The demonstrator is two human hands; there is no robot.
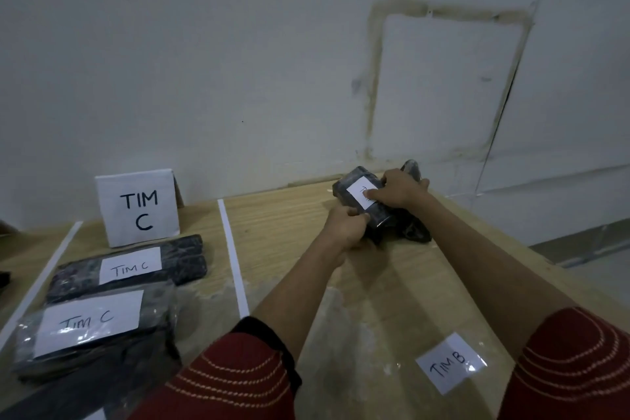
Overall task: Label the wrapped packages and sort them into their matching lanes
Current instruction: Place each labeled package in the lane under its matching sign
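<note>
So the wrapped package (382,219) is at the far end of the surface (392,283), close to the wall, in the lane right of the white tape strip (233,257). The left hand (346,227) has its fingers curled round the near end. The right hand (399,190) wraps over the far side, with a thumb or finger (can't tell which) pressing down on the white paper label (358,194).

The package is a dark, blocky bundle in shiny clear film, so I'd guess it's light, a bit squishy and slippery. Best to grab it by the short ends like this and keep off the paper. The label looks thin and its writing is mostly covered. There's more dark stuff (416,232) under and behind it, and I can't make out what.

Over in the left lane there's a folded card TIM C sign (139,208) and two flat labelled packages (185,251), same crinkly wrap. A loose TIM B label (450,364) lies on the pale wood near the person.
</note>
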